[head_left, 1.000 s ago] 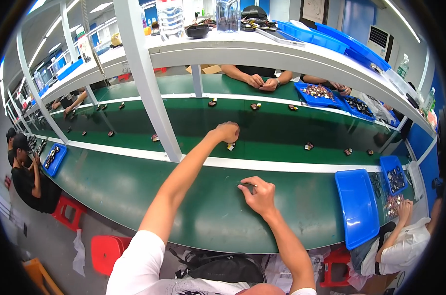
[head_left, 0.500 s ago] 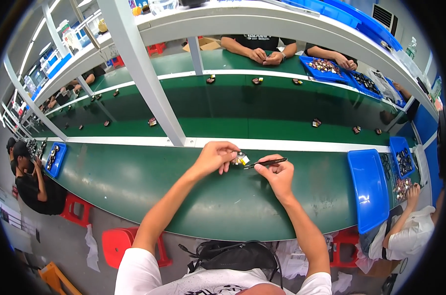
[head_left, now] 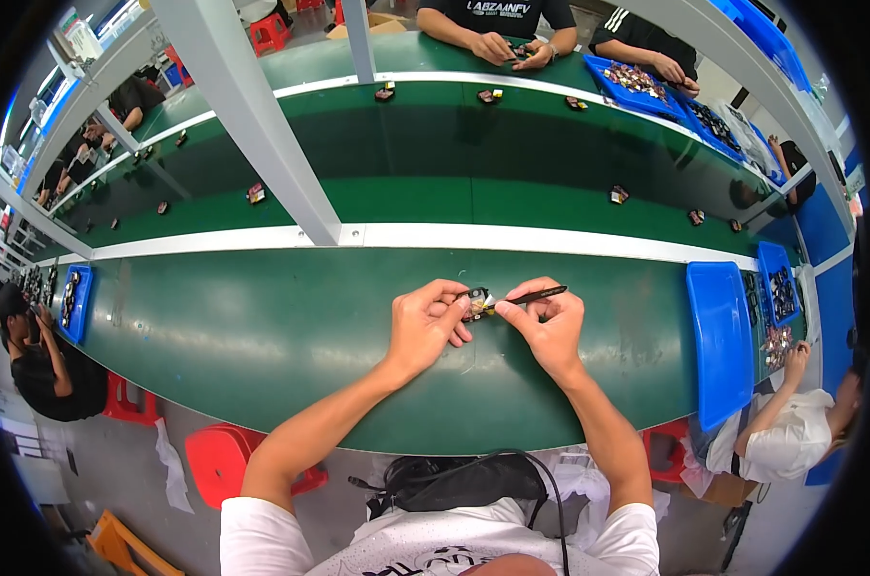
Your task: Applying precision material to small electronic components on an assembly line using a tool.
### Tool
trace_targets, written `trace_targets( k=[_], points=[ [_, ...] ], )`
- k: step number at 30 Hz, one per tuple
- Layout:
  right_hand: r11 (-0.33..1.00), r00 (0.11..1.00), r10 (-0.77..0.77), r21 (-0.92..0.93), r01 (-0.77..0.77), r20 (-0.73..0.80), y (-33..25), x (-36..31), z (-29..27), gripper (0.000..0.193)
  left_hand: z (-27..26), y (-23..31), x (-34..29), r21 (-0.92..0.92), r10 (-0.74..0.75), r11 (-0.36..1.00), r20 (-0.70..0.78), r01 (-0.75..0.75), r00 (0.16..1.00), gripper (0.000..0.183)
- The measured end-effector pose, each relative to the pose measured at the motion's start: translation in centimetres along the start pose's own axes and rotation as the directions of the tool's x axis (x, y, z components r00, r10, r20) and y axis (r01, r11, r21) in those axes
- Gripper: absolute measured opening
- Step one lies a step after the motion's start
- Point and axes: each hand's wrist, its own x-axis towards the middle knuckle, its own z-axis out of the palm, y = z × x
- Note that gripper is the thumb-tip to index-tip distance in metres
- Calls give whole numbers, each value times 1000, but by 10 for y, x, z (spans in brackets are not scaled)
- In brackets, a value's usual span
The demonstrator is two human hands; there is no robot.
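Observation:
My left hand [head_left: 425, 324] grips a small dark electronic part [head_left: 477, 303] with a white and yellow patch, holding it above the green bench. Black tweezers [head_left: 538, 295] are pinched in my right hand [head_left: 552, 329], their rear end pointing up to the right. The tips of the tweezers reach the white and yellow patch; whether they grip anything there is too small to tell. Both hands are close together, fingers closed round what they hold.
A blue tray [head_left: 721, 346] lies at the right of the green bench [head_left: 262, 336], beside a smaller blue tray [head_left: 778, 283] of dark parts. Beyond the white rail [head_left: 435, 235], small parts sit spaced along the conveyor belt [head_left: 416, 144]. A grey post [head_left: 252, 115] rises left. Co-workers sit around.
My right hand has brought the tweezers in against the part, and the part has turned in my left hand. The view has tilted, so the bench and belt appear higher.

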Motion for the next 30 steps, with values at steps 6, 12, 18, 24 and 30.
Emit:
trace_targets(
  k=[6, 12, 18, 24, 30],
  points=[
    [997, 998, 61, 38, -62, 34, 0, -4, 1, 13, 2, -1, -2, -9, 46, 999, -59, -46, 997, 16],
    [996, 999, 40, -73, -43, -35, 4, -4, 4, 14, 4, 1, -6, 60, 112, 992, -40, -109, 993, 17],
    [996, 998, 56, -76, -56, -4, 4, -4, 2, 15, 4, -2, -4, 55, 129, 991, -66, -126, 989, 18],
    [994, 994, 109, 35, -108, -21, 4, -3, 4, 16, 3, -4, -4, 29, 153, 988, -53, -152, 987, 18],
    [995, 996, 81, -54, -83, -33, 4, -4, 4, 15, 4, -3, -4, 63, 164, 985, -56, -161, 985, 18]
  ],
)
